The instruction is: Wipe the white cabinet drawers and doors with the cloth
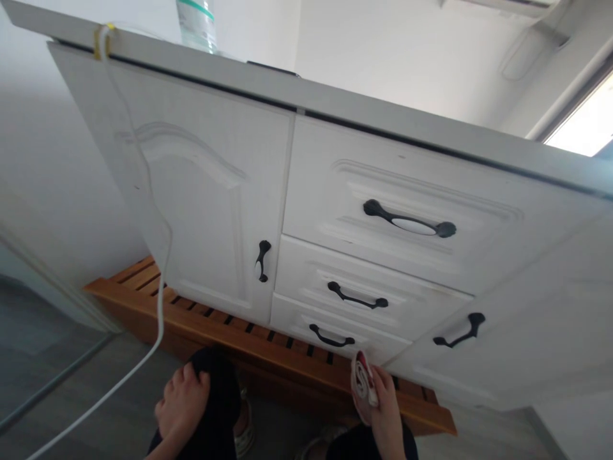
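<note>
My right hand [387,412] grips a folded, pale pinkish cloth [363,383] at the lower middle of the head view. The cloth is rolled in layers, with a darker red patch along its upper edge. It is close to the bottom drawer [335,322] of a white cabinet [268,172]. My left hand [184,399] rests on my dark-clothed knee, fingers draped over it, holding nothing. Black handles with white insets are on the drawers and side doors; the large top drawer handle [409,220] is above my right hand. All drawers and doors are closed.
A slatted wooden bench [191,322] runs along the cabinet's base, in front of my knees. A white cable [161,306] hangs from the countertop's left side and crosses down to the floor. On the countertop stand a clear bottle [197,25] and a flat dark object [272,68].
</note>
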Demonstrator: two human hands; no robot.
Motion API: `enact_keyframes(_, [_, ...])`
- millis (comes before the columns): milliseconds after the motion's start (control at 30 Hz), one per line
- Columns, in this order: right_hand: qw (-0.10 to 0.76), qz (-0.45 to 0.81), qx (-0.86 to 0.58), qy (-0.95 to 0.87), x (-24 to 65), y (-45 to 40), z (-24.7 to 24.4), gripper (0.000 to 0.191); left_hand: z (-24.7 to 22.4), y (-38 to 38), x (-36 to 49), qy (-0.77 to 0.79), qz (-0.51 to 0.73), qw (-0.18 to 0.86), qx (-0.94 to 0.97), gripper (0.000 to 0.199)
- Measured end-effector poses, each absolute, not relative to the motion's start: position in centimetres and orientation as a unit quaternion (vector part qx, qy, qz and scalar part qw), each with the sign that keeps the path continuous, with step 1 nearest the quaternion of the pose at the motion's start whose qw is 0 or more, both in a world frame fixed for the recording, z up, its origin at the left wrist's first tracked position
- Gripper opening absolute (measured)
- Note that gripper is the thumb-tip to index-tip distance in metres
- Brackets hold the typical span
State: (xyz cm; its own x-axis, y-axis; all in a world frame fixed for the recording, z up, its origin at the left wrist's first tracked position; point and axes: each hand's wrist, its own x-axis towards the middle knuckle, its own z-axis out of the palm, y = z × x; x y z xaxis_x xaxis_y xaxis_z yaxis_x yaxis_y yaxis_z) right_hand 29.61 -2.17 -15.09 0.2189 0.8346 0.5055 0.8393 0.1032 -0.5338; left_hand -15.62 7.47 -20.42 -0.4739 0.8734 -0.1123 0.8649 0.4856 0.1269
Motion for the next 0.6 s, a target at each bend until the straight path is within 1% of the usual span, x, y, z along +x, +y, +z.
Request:
enact_keyframes(67, [0.401, -0.003, -0.641, -0.654, 25.6, -0.6, -11.6, 0.05, -20.6, 7.6, -15.4, 0.86, 0.027, 0.068, 0.505, 0.037])
enact_keyframes(100, [0.403, -0.037, -0.62, -0.673, 23.4, 0.7, -9.7, 0.051, -20.7, 7.6, -15.3, 0.861, 0.028, 0.063, 0.504, 0.037])
enact_keyframes(167, [0.43, -0.15, -0.555, -0.696, 19.1, 4.0, -6.3, 0.053, -21.0, 7.6, -15.2, 0.864, 0.027, 0.056, 0.5, 0.038])
enact_keyframes(233, [0.44, -0.229, -0.516, -0.698, 15.5, 7.8, -4.8, 0.056, -21.2, 7.5, -15.2, 0.864, 0.028, 0.05, 0.501, 0.039])
enact_keyframes(300, [0.399, -0.231, -0.516, -0.722, 12.9, 11.3, -5.3, 0.06, -21.2, 7.4, -15.4, 0.861, 0.029, 0.046, 0.505, 0.039])
enact_keyframes(433, [0.236, -0.117, -0.495, -0.828, 10.4, 15.4, -9.0, 0.071, -21.1, 7.2, -16.0, 0.858, 0.032, 0.043, 0.51, 0.038])
enact_keyframes(467, [0.208, -0.096, -0.491, -0.84, 10.2, 15.7, -9.8, 0.072, -21.1, 7.2, -16.0, 0.858, 0.031, 0.042, 0.51, 0.038])
enact_keyframes(533, [0.181, -0.073, -0.499, -0.844, 10.0, 15.8, -10.9, 0.073, -21.0, 7.2, -16.0, 0.859, 0.03, 0.041, 0.509, 0.038])
enact_keyframes(600, [0.178, -0.053, -0.508, -0.841, 10.2, 15.3, -11.4, 0.071, -21.0, 7.3, -15.9, 0.86, 0.028, 0.041, 0.508, 0.038])
